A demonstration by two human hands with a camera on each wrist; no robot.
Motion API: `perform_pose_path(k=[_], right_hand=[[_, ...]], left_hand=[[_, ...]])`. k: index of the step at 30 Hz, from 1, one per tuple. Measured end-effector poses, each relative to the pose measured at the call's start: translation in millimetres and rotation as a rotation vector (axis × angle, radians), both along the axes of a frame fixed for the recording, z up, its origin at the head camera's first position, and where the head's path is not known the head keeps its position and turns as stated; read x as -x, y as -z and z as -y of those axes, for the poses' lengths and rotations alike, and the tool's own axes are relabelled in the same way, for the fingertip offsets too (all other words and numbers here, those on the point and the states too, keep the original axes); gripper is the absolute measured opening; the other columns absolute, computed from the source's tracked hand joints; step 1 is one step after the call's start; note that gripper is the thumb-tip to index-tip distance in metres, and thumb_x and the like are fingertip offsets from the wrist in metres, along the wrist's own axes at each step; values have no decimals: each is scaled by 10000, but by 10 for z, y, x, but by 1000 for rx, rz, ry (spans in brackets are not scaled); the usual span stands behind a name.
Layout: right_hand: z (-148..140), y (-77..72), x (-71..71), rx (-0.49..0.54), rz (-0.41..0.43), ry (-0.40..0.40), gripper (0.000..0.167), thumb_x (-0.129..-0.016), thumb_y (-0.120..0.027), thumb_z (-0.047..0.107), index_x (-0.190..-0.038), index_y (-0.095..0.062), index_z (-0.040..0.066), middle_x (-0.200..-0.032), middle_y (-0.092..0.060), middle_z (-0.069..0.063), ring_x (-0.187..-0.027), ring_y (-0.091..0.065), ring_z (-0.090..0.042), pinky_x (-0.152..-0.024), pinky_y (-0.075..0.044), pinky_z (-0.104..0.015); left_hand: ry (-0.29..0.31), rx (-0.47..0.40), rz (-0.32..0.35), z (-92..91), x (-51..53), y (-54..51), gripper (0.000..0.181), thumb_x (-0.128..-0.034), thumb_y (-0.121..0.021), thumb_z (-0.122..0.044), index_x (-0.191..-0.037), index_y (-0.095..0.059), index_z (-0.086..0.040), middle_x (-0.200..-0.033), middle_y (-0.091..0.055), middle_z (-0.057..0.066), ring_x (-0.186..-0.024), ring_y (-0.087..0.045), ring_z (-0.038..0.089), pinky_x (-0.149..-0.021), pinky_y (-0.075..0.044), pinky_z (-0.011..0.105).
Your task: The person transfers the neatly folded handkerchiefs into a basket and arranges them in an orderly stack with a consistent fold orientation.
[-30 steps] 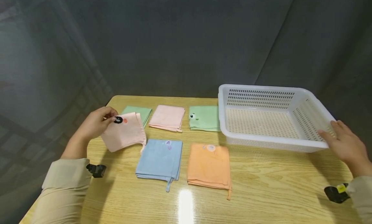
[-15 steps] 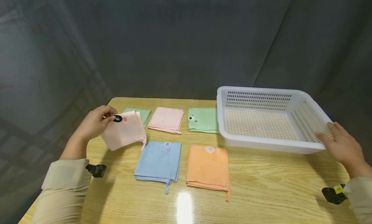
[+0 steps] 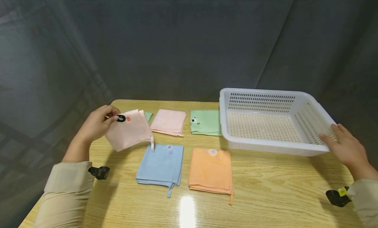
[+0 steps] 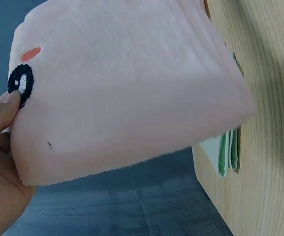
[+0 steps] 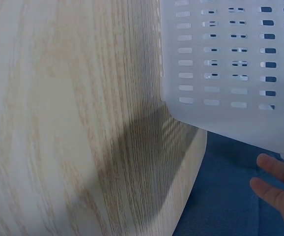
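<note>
Above the left part of the tabletop (image 3: 265, 192), I hold a folded pink cloth (image 3: 130, 131) tilted, my left hand (image 3: 98, 123) narrow in a pinch, thumb on the cloth's dark embroidered eye (image 4: 22, 78). An orange-red mark (image 3: 128, 119) sits beside the eye. The cloth covers much of the far-left green cloth (image 3: 149, 117) from my head view, and its loop (image 3: 152, 147) hangs before the blue cloth (image 3: 160, 165); I can't tell whether the two touch.

Just right of that green cloth lies a second pink cloth (image 3: 169, 121), then another green cloth (image 3: 205, 123) with a stitched eye, close to the basket's left end. Nearer me are the blue cloth and, to its right, an orange cloth (image 3: 210, 170), both folded, their loops on the near side.

Over at the far right stands a white slatted basket (image 3: 274, 147). My right hand (image 3: 348, 149) holds its rim near the near-right corner, thumb inside, fingers outside. Beyond the tabletop hangs a dark curtain (image 3: 177, 47).
</note>
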State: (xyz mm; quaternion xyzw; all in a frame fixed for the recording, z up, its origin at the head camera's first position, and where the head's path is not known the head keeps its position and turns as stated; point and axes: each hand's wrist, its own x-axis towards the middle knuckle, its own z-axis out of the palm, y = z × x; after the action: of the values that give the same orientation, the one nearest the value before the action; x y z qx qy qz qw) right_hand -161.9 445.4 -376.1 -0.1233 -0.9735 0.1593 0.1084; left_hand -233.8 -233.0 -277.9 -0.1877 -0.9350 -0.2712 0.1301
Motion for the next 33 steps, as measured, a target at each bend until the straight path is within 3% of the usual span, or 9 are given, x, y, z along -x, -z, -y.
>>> perform_pose_path(k=[5,7,14,18,33], right_hand=[[61,-80,-33,-13,16,-14,746,-896,-247,486,-1320,-11,-82,-1349,38,-303,-1191,-22,-500,-869,-91,-636],[7,-32,-7,-7,18,-4,746,-896,-243,491,-1324,-12,-75,-1355,42,-294,-1192,-19,-498,-872,-89,-637],[-571,478,239,-53,-2,6,763,-874,-287,525,-1357,40,33,-1384,100,-216,-1212,50,-458,-871,-50,-642],[-771,643,335,-66,-7,7,769,-864,-309,532,-1364,53,74,-1389,130,-182,-1215,77,-445,-870,-31,-644],[-737,630,337,-62,-10,12,777,-860,-303,540,-1364,48,64,-1386,125,-193,-1214,73,-448,-867,-35,-645]], left_hand=[[5,-12,-5,-31,0,-12,82,-870,-475,-19,-910,-545,-3,-860,-494,113,-767,-488,273,-634,-403,404],[15,-16,-15,-45,2,-16,82,-868,-481,-25,-909,-548,-2,-858,-495,111,-766,-487,267,-640,-402,404],[49,-22,-34,-90,33,-50,77,-867,-488,-35,-900,-552,-7,-853,-497,104,-775,-479,246,-656,-394,399],[60,-18,-41,-130,41,-86,76,-865,-491,-31,-902,-555,-13,-850,-504,106,-773,-491,252,-635,-395,390],[92,-56,-41,-345,120,-206,79,-860,-497,-23,-905,-562,-15,-878,-508,104,-786,-484,241,-656,-398,386]])
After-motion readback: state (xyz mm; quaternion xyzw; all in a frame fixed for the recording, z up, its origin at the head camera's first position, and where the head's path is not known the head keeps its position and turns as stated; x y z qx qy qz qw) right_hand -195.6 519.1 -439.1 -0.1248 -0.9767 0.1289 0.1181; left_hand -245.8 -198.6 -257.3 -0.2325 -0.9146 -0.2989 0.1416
